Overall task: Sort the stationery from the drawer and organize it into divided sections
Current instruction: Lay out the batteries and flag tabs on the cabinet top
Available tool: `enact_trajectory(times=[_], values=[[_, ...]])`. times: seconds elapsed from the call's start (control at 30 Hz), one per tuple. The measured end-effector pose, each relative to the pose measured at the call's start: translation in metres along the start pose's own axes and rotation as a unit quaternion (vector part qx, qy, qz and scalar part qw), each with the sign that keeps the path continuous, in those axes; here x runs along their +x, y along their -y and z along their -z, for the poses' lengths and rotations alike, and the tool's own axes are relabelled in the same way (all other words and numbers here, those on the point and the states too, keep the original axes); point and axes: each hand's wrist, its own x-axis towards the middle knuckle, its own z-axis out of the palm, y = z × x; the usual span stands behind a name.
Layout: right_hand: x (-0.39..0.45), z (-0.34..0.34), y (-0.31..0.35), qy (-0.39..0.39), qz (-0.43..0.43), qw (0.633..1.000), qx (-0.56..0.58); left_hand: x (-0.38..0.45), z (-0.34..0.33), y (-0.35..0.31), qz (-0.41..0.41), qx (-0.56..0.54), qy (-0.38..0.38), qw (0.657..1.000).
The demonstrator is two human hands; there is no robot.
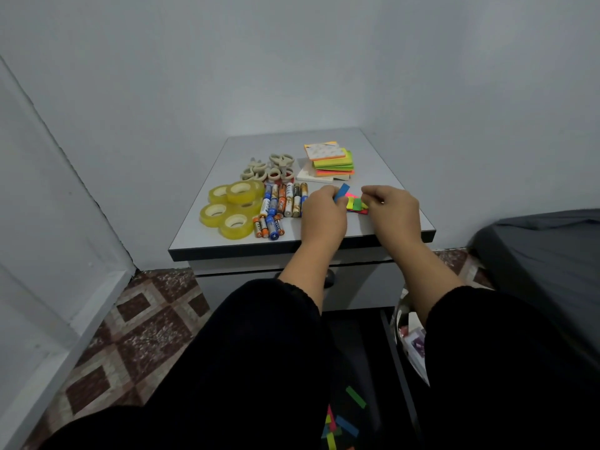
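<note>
Sorting loose sticky flags on the counter (383,157). Left hand (323,211) pinching a blue flag (341,192) between curled fingers, just left of the small flag pile (356,204). Right hand (391,207) curled just right of that pile; whether gripping a flag, impossible to tell. Best now: laying the blue flag flat beside the pile, edges squared, colours kept together. Keeping well off the batteries (285,199) just to the left, likely to roll if nudged. Tape rolls (232,207) sitting further left, small rings (269,168) behind them, sticky notes (329,162) stacked at the far right. More flags (344,420) lying down on the floor, near, probably needing gathering afterwards.
</note>
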Motion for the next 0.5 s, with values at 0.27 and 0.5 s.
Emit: enact_trajectory(times=[0.27, 0.5], values=[[-0.0050, 0.0041, 0.0010, 0.000, 0.014, 1.000, 0.002, -0.0032, 0.0059, 0.0023, -0.009, -0.033, 0.015, 0.999], [-0.0066, 0.0057, 0.0022, 0.002, 0.014, 1.000, 0.011, -0.0027, 0.0044, 0.0069, -0.011, -0.084, 0.013, 0.996]])
